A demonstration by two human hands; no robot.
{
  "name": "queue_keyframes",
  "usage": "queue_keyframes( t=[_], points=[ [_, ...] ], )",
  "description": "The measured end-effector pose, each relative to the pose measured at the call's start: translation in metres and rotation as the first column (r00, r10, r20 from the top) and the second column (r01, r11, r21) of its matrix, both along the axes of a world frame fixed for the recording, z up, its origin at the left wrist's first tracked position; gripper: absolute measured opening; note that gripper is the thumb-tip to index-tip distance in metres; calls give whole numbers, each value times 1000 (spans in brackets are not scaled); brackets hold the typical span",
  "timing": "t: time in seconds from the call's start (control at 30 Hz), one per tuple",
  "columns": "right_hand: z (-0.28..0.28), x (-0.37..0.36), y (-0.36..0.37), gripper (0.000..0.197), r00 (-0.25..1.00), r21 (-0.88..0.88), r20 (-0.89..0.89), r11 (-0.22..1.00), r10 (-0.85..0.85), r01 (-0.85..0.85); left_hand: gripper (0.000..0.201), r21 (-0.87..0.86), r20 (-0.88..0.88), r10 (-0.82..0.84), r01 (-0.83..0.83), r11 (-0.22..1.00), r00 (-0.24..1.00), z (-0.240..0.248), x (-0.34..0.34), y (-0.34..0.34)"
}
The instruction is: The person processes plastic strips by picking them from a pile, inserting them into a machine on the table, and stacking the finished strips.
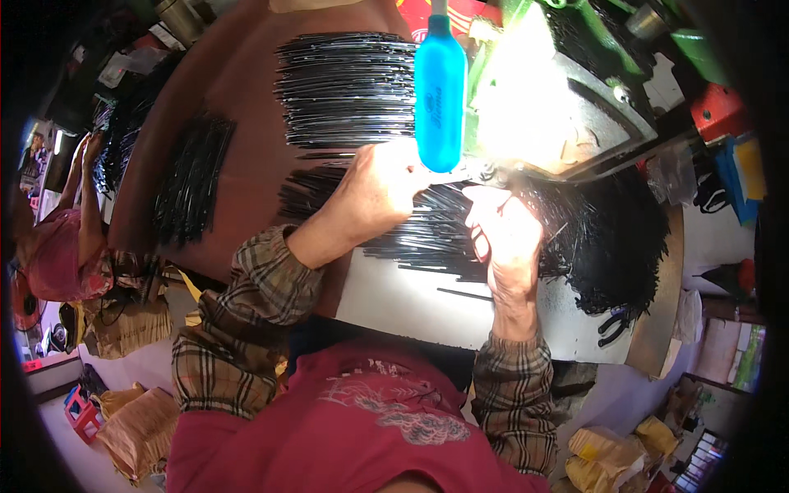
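My left hand (376,191) is closed just below and left of a blue handle (440,94), its fingertips lost in the glare. My right hand (509,238) has its fingers drawn together under the brightly lit part of a metal machine (604,135). What either hand pinches, if anything, is too washed out to make out. Beneath and between the hands lies a loose spread of thin black strips (427,238). A neatly lined-up stack of black strips (345,90) lies beyond my left hand.
A smaller bundle of black strips (193,177) is on the brown table (246,123) at the left. To the right is a large black heap (616,238), with black-handled pliers (612,329) at its near edge. Another person (70,238) works at far left; sacks (140,427) stand below.
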State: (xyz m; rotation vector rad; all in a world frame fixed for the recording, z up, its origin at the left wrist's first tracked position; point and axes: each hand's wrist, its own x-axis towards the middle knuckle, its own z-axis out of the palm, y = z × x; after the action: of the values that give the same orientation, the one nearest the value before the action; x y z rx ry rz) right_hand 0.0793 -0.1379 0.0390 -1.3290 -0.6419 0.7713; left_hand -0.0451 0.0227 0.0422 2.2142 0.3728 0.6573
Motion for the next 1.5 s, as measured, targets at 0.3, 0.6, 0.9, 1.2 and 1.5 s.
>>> queue_keyframes(
  t=[0.3,0.6,0.9,1.2,1.5],
  points=[
    [-15,10,-2,16,999,87,10,995,-53,52,11,-698,165,5,113,707,986,-5,19,-28],
    [-22,10,-4,21,997,85,69,996,-18,13,30,-767,86,-29,85,636,996,-18,21,-26],
    [-22,8,-4,14,998,35,44,998,-50,49,27,-787,88,-23,83,611,996,-21,21,-27],
    [-30,10,-1,20,993,92,106,995,-55,45,26,-704,76,15,43,709,997,-20,25,-34],
    [-22,17,4,14,992,41,92,996,-87,84,24,-558,190,66,53,828,980,-25,33,-36]
  ],
)
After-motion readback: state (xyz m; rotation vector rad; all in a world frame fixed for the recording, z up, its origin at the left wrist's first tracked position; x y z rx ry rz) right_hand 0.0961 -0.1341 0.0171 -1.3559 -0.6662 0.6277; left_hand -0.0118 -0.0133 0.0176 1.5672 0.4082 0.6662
